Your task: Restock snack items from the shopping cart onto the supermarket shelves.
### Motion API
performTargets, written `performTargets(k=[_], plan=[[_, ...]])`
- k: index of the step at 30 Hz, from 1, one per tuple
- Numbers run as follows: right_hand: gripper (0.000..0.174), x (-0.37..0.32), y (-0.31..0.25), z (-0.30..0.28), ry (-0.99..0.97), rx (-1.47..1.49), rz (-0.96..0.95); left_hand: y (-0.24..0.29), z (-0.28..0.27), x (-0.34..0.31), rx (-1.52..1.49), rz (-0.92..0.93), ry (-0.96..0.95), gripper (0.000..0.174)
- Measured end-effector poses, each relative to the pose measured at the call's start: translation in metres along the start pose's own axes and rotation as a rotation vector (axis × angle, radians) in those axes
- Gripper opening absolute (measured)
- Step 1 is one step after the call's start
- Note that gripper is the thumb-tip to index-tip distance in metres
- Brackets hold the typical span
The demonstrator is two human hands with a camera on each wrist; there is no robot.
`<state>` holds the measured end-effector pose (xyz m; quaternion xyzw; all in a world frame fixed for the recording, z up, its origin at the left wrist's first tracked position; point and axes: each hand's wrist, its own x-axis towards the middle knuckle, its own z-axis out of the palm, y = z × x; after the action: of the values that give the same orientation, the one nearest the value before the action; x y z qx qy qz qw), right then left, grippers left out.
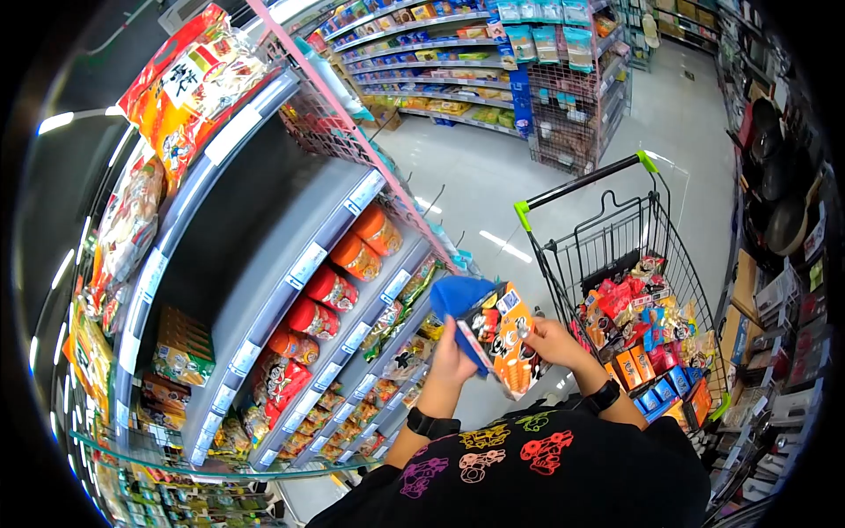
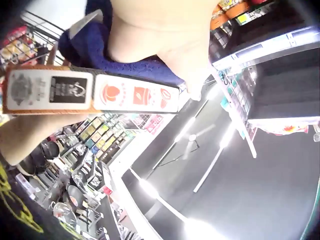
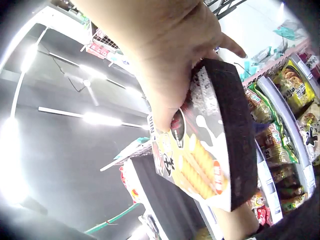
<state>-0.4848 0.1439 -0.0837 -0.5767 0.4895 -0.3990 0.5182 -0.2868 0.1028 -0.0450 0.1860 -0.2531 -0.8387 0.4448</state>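
One box (image 1: 509, 339) in grip (image 1: 554, 341), forearms (image 1: 597, 377) angled inward

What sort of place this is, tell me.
Probably a supermarket: a loaded shopping cart, frying pans on display, and shelves of packaged food with tags along their edges.

Aisle floor (image 1: 482, 198) b/w shelf unit (image 1: 308, 260) & cart (image 1: 583, 182) leaves a hand room to pass. Box (image 1: 513, 345) & blue item (image 1: 459, 297) block part of that gap. Cart basket: wire sides bar side entry, top's open, goods (image 1: 647, 304) piled inside. Upper shelf bay: deep gap, reachable from front, cartons (image 1: 183, 345) at near end. Jars (image 1: 331, 289) obstruct tier below. Pink mesh panel (image 1: 368, 148) walls far end, thin hooks (image 1: 437, 195) jutting out.
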Motion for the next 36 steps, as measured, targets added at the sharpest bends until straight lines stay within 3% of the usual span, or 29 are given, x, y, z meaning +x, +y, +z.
performTargets(k=[2, 4, 7, 8, 10, 14, 18, 23, 26, 30, 32, 34, 36], plan=[[0.032, 0.001, 0.005, 0.005, -0.037, -0.076, -0.190, 0.007, -0.003, 0.001, -0.058, 0.064, 0.086, 0.060], [0.034, -0.001, 0.003, 0.008, -0.103, -0.060, -0.140, 0.016, 0.003, -0.002, -0.096, 0.149, 0.030, 0.059], [0.034, -0.004, -0.009, 0.004, -0.202, -0.061, 0.134, 0.021, -0.009, -0.008, 0.240, 0.179, -0.082, 0.063], [0.034, -0.003, 0.000, 0.005, -0.199, -0.008, 0.148, 0.025, -0.007, -0.012, 0.411, 0.098, 0.007, 0.069], [0.034, -0.002, 0.021, 0.006, -0.189, 0.100, 0.175, 0.036, 0.000, -0.012, 0.768, 0.115, -0.141, 0.069], [0.035, -0.007, 0.035, 0.009, -0.224, 0.257, 0.218, 0.047, 0.002, -0.011, 0.844, -0.034, -0.112, 0.076], [0.038, -0.010, 0.036, 0.012, -0.155, 0.385, 0.137, 0.044, -0.002, -0.011, 0.874, 0.096, -0.174, 0.071], [0.036, -0.013, 0.024, 0.006, -0.106, 0.527, 0.183, 0.017, 0.002, -0.008, 0.705, 0.328, -0.044, 0.058], [0.035, -0.012, 0.026, 0.010, -0.035, 0.602, 0.192, 0.003, 0.003, -0.006, 0.591, 0.354, 0.111, 0.052], [0.032, -0.004, 0.023, 0.014, 0.066, 0.616, 0.151, -0.017, -0.006, -0.001, 0.403, 0.256, 0.231, 0.040], [0.032, -0.001, 0.019, 0.016, 0.097, 0.790, 0.111, -0.034, -0.020, -0.003, 0.501, 0.224, 0.194, 0.044], [0.033, -0.001, 0.018, 0.015, 0.107, 0.960, 0.120, -0.044, -0.026, -0.005, 0.578, 0.100, 0.143, 0.037], [0.033, -0.002, 0.021, 0.014, 0.120, 1.027, 0.114, -0.043, -0.061, -0.002, 0.714, -0.126, 0.160, 0.048]])
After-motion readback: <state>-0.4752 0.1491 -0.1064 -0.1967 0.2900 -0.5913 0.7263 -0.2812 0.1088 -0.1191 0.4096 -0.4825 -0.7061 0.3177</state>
